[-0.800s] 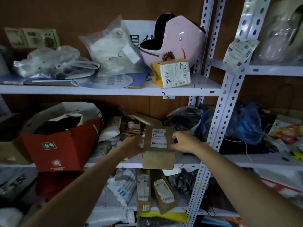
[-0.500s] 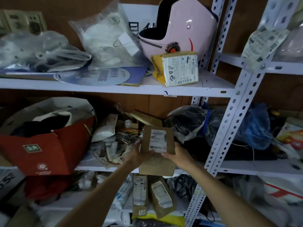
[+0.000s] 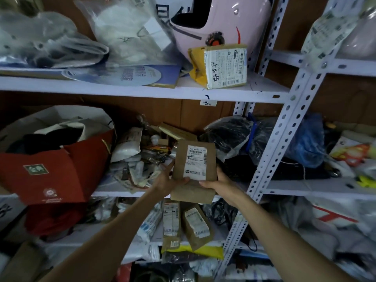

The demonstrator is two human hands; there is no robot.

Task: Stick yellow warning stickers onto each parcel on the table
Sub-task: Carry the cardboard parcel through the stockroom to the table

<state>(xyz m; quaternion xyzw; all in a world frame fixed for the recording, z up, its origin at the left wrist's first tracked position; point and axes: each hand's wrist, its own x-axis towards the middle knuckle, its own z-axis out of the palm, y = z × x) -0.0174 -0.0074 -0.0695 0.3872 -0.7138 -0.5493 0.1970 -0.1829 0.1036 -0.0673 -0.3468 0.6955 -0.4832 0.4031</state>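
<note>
As it's held, brown parcel shows wht label.

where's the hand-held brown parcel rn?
Head view, centre: brown parcel held between left hand and right hand, in front of the middle shelf, right of the red bag.

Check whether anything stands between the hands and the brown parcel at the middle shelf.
Nothing visible does. The left hand and right hand both hold the brown parcel by its lower corners, in front of the shelf clutter.
</note>
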